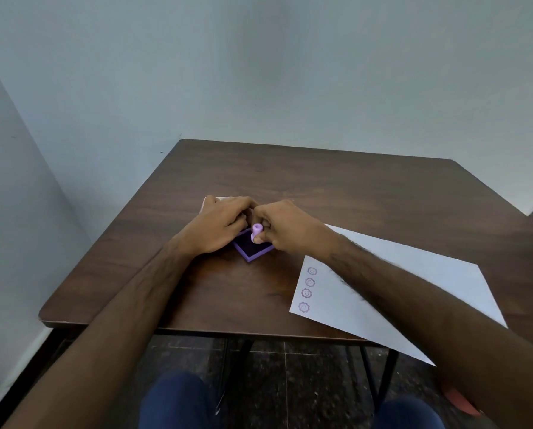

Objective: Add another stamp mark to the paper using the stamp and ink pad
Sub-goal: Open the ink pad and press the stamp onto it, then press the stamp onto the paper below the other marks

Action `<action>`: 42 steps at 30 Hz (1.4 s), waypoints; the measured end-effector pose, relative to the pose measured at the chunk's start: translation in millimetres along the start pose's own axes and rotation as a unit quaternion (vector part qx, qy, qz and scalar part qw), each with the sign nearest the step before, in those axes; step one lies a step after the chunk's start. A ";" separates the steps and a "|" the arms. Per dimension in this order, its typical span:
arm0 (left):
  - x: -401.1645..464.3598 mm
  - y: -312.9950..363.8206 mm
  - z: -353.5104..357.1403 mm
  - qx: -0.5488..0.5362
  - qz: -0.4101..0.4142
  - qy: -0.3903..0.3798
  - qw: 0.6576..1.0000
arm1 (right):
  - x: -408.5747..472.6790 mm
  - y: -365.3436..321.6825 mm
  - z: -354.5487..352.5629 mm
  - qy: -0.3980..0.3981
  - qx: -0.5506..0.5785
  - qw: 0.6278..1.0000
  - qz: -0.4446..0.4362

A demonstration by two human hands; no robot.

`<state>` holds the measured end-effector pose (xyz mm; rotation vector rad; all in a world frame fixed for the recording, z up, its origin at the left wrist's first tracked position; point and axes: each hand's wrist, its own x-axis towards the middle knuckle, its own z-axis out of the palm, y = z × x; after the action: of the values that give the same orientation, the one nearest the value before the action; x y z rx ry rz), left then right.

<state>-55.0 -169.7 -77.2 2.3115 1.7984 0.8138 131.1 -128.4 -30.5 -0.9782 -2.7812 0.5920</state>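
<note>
A small light-purple stamp [256, 232] stands on the dark pad of the open purple ink pad [253, 250] in the middle of the brown table [352, 187]. My right hand [285, 229] grips the stamp by its handle with the fingertips. My left hand [223, 226] rests on the ink pad's left side and holds it down; its fingers hide that part of the case. The white paper [414, 283] lies at the right, slanted, partly under my right forearm. Several purple flower-shaped stamp marks [308, 287] run in a column along its left edge.
A pale flat piece, perhaps the ink pad's lid [220, 199], peeks out behind my left hand. The paper's near corner overhangs the table's front edge. Walls stand close behind and at the left. My knees and the dark tiled floor show below the table.
</note>
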 end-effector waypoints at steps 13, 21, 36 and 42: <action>-2.2 7.7 -1.7 0.032 0.003 0.037 0.999 | -32.4 65.2 -46.9 0.061 0.526 0.848 0.033; -6.0 60.5 12.5 0.129 0.149 0.044 0.979 | -80.3 105.9 -37.8 0.057 0.391 0.918 0.026; -1.7 71.3 31.9 0.150 0.187 -0.031 0.970 | -81.5 101.2 -2.9 0.071 0.286 0.955 -0.038; -2.7 70.2 33.2 0.148 0.180 -0.026 0.972 | -83.1 101.1 -0.1 0.081 0.265 0.960 -0.037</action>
<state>21.2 -185.1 -78.8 2.8781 1.5930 0.5399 253.8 -108.3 -71.2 -0.7578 -2.3094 1.1107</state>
